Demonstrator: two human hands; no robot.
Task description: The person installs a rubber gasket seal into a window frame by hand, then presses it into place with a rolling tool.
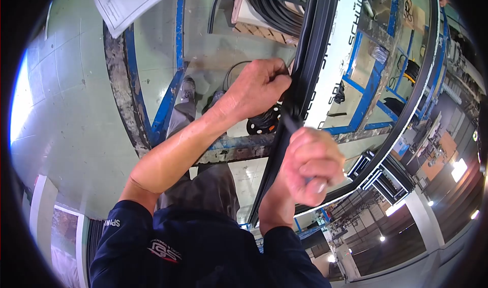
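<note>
A long black window-frame profile (312, 49) runs up through the middle of the head view, with white film printed with lettering (341, 44) along one face. My left hand (259, 87) is closed in a pinch against the profile's left edge; its fingertips hide whatever is between them. Lower down, my right hand (312, 166) makes a fist around a dark, stick-like tool (292, 124). That tool's black end points at the profile and is blurred, so its exact kind does not show. A thin black cord (231, 72) curves behind my left hand.
A blue metal stand with worn padded bars (122, 80) supports the frame. Paper sheets (127, 3) lie at the upper left. Coiled black strip (274, 13) rests in a box on the floor beyond. Stacked dark profiles (389, 179) stand at the right.
</note>
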